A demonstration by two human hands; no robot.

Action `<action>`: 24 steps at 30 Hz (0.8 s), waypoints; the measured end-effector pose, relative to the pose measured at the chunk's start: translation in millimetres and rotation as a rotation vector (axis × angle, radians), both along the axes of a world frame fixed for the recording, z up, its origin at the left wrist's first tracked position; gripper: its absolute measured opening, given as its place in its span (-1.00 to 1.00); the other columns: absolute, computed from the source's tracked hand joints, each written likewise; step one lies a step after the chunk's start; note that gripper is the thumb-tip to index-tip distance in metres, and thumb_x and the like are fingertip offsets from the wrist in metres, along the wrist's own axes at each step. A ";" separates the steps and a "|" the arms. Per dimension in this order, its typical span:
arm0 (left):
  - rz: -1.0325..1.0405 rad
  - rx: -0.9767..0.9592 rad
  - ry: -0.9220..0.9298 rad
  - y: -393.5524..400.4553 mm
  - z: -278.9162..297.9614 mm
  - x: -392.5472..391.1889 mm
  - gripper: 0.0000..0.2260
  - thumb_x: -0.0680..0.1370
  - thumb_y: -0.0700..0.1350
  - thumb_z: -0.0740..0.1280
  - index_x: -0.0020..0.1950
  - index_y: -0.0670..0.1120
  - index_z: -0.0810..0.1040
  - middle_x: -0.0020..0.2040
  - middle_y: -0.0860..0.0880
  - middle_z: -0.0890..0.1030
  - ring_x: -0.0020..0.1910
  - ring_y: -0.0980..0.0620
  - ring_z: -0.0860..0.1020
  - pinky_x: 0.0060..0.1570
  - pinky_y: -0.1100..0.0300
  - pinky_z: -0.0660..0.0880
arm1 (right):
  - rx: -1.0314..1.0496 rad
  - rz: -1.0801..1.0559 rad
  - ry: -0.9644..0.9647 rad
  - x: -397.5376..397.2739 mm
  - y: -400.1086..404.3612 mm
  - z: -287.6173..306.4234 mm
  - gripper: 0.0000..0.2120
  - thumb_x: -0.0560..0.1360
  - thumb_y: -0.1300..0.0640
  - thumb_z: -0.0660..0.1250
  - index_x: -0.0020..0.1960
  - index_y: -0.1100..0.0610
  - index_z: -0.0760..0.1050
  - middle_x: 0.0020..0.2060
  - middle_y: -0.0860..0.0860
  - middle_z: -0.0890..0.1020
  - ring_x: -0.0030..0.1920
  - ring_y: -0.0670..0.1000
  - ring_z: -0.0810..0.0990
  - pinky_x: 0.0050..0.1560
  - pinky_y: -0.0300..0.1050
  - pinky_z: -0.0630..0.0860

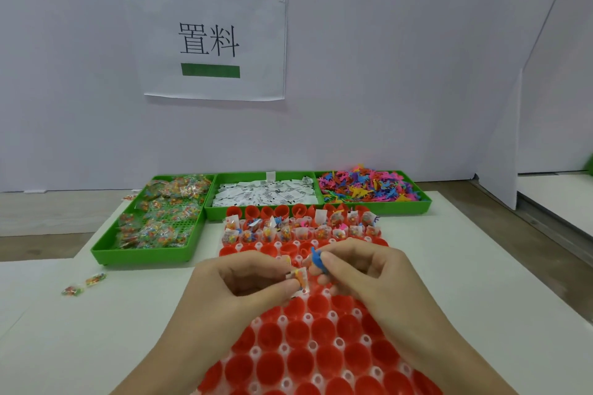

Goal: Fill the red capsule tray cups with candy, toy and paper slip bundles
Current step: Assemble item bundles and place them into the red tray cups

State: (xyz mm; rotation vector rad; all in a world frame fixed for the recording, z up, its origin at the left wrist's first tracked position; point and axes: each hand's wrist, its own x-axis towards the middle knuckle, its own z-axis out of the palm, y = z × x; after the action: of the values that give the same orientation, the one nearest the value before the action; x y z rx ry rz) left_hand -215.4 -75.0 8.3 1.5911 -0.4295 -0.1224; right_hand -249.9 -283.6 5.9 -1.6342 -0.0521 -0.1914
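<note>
Over the red capsule tray (321, 346), a grid of glossy round cups on the white table (128, 314), the left hand (244, 282) pinches a crinkly clear candy packet (300, 280), seemingly with a paper slip, while the right hand (362, 269) pinches a blue rubbery toy (317, 261). Far rows already hold bundles.

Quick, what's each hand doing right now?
Left hand: fingers pinch a candy packet with a paper slip.
Right hand: fingers pinch a blue toy.
</note>
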 end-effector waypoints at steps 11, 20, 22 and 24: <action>-0.026 0.149 -0.252 -76.3 12.7 48.5 -0.89 0.41 -0.13 0.62 -0.13 -0.04 0.74 -0.22 0.05 0.75 -0.20 0.10 0.73 -0.11 0.29 0.63 | -0.041 -0.181 -0.025 12.9 -51.6 3.6 -0.92 0.51 0.09 0.49 -0.03 -0.02 0.76 -0.13 -0.02 0.77 -0.06 -0.06 0.74 -0.07 -0.30 0.62; -0.053 0.325 -0.353 -111.0 2.0 73.3 -0.91 0.40 -0.14 0.61 -0.20 0.00 0.74 -0.26 0.12 0.72 -0.28 0.17 0.70 -0.18 0.35 0.60 | -0.227 -0.122 0.003 28.8 -89.8 -6.5 -0.92 0.52 0.07 0.49 -0.01 -0.04 0.74 -0.13 -0.03 0.76 -0.07 -0.07 0.73 -0.07 -0.26 0.60; -0.093 0.359 -0.381 -116.2 0.2 77.0 -0.92 0.41 -0.13 0.62 -0.18 -0.04 0.75 -0.27 0.08 0.72 -0.26 0.18 0.69 -0.15 0.30 0.61 | -0.276 -0.128 0.019 30.7 -96.1 -9.4 -0.94 0.52 0.09 0.49 -0.05 -0.03 0.74 -0.17 -0.04 0.76 -0.14 -0.11 0.71 -0.13 -0.28 0.57; -0.134 0.435 -0.441 -120.4 -1.7 79.1 -0.91 0.40 -0.12 0.62 -0.16 -0.07 0.76 -0.27 0.07 0.73 -0.24 0.20 0.68 -0.17 0.40 0.55 | -0.352 -0.164 0.026 33.4 -100.4 -14.0 -0.93 0.50 0.13 0.50 -0.11 -0.01 0.74 -0.22 -0.06 0.75 -0.20 -0.13 0.70 -0.16 -0.26 0.58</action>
State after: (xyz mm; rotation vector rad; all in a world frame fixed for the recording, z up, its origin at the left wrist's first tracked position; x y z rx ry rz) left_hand -136.3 -195.5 6.6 2.0221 -0.8996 0.0406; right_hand -216.5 -384.0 -8.1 -1.9935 0.0728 -0.2991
